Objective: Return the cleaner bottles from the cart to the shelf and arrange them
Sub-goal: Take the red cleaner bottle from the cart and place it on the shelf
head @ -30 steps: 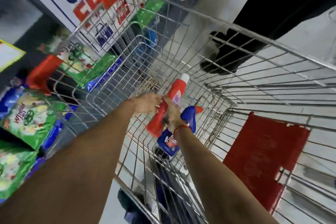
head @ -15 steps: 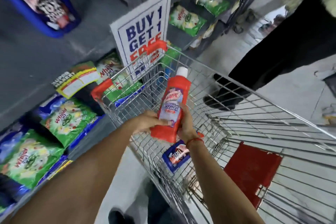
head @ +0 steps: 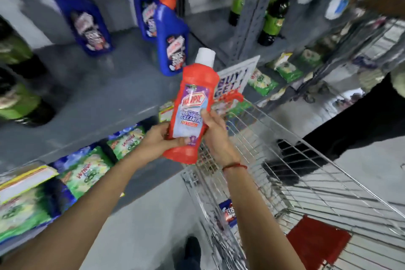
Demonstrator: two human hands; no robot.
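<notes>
The left hand (head: 158, 141) curled closed around the lower left side of the red Harpic bathroom cleaner bottle (head: 192, 107), thumb across its label. The right hand (head: 215, 136) clasped the bottle's right edge, fingers wrapped behind. The bottle stood nearly upright between both hands, below the grey shelf (head: 114, 94) and above the wire cart (head: 285, 173).

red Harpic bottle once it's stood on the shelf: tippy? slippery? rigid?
Probably rigid: the red bottle keeps its shape gripped by the left hand and right hand. Likely a bit tippy, being tall and narrow with a small white cap. Its glossy plastic may be slippery. Fill level can't be seen, so weight is unclear.
</notes>
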